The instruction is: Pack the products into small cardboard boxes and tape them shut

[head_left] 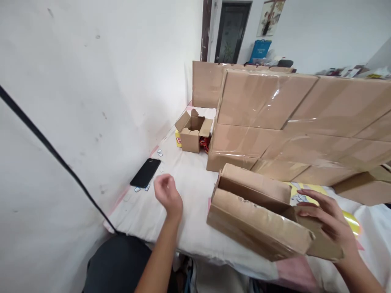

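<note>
A long cardboard box (259, 219) lies at an angle near the table's front edge, its top open between two long raised flaps. By its right end, my right hand (332, 224) has its fingers stretched out and apart over the end flap (324, 244). Whether they touch the cardboard I cannot tell. My left hand (168, 195) hovers left of the box with fingers curled in and nothing visible in them. Nearest to it is a black phone (146, 172) lying by the wall.
A stack of taped cardboard boxes (250, 101) rises behind the long box. Farther back stands a small open carton (191, 140), with red packaging (204, 143) beside it. Yellow packaging (351, 221) lies at right. A black cable (55, 150) slants across the left.
</note>
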`<state>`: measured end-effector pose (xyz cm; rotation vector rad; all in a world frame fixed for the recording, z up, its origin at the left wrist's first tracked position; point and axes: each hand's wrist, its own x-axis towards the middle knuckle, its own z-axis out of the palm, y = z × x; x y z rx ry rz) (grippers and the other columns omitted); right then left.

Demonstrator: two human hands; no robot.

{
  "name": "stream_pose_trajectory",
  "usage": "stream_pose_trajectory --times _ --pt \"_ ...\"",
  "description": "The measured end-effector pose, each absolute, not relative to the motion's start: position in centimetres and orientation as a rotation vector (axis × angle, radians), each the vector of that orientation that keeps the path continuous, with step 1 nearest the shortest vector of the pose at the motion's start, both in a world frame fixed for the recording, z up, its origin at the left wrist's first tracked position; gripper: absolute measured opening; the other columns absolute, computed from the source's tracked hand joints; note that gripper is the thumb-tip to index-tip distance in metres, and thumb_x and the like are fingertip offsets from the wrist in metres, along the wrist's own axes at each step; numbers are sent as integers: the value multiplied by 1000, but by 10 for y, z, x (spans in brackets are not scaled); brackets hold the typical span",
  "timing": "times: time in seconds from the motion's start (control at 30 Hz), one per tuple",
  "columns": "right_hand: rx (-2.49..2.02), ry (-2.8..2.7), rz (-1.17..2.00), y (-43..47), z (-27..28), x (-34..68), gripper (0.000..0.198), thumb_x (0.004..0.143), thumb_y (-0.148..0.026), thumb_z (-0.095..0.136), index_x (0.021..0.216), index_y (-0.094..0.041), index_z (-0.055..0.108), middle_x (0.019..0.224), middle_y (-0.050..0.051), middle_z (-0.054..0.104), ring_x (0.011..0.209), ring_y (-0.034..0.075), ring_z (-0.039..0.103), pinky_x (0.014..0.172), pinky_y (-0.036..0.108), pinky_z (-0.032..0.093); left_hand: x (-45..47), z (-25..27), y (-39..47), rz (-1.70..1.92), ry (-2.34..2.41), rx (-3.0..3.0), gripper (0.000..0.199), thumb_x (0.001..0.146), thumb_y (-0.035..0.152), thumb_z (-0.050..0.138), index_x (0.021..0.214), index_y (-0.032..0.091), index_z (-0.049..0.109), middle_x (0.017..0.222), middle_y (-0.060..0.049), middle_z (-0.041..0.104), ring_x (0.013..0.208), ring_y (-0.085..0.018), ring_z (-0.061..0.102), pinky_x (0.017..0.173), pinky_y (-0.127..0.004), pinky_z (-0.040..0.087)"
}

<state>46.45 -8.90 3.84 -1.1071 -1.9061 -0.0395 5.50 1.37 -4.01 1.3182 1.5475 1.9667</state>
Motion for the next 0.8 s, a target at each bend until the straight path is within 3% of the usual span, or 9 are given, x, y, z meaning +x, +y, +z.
stream_pose_trajectory --times 0.1,0.17,0.23,0.27,0.33,0.43,0.63,0.8 --pt "-1137 -1926 2 -97 38 449 21 97 -43 60 91 -26 73 137 13 58 116 31 64 83 43 58 40 -43 90 1714 1940 1182 59 89 22 58 144 16 37 138 -18 49 114 -24 60 102 -43 50" --pt "-1143 -1960 13 -95 38 440 24 98 -42 58 88 -25 71 137 12 60 124 32 60 91 44 55 29 -37 141 1540 1923 1303 81 79 15 66 152 13 31 149 -24 42 123 -28 58 110 -44 44" --pt "-1158 -1967 44 -95 35 436 25 99 -43 55 88 -25 69 136 12 61 124 31 60 94 45 53 16 -26 188 1383 1916 1445 93 72 8 70 155 16 31 161 -23 30 141 -34 44 116 -46 37" --pt "-1168 -1961 64 -96 32 435 24 99 -43 56 89 -25 68 136 12 61 123 31 61 94 44 52 9 -19 208 1088 1956 1650 96 73 8 68 158 19 26 165 -22 24 147 -35 38 116 -46 37" --pt "-1187 -1935 100 -98 24 435 20 98 -41 58 91 -25 67 136 12 61 121 30 62 93 42 53 -4 -5 241 923 1921 1732 90 69 5 70 152 23 40 157 -17 42 141 -35 46 111 -44 42" --pt "-1171 -1908 165 -102 14 435 24 100 -43 54 93 -24 66 134 13 62 120 28 62 92 40 54 -9 8 268 863 1969 1718 70 73 16 73 140 23 51 133 -17 63 125 -37 59 102 -46 46" --pt "-1134 -1921 235 -109 15 430 34 103 -52 43 100 -24 63 133 15 61 119 27 64 93 39 55 22 5 267 1104 2181 1434 38 81 31 65 116 19 55 120 -21 66 116 -43 61 93 -53 47" --pt "-1098 -1907 246 -116 16 425 17 102 -33 44 103 -26 60 133 13 60 118 25 63 93 39 55 26 -5 226 1498 2194 1115 38 85 35 61 114 17 45 119 -21 63 117 -37 60 96 -49 46"
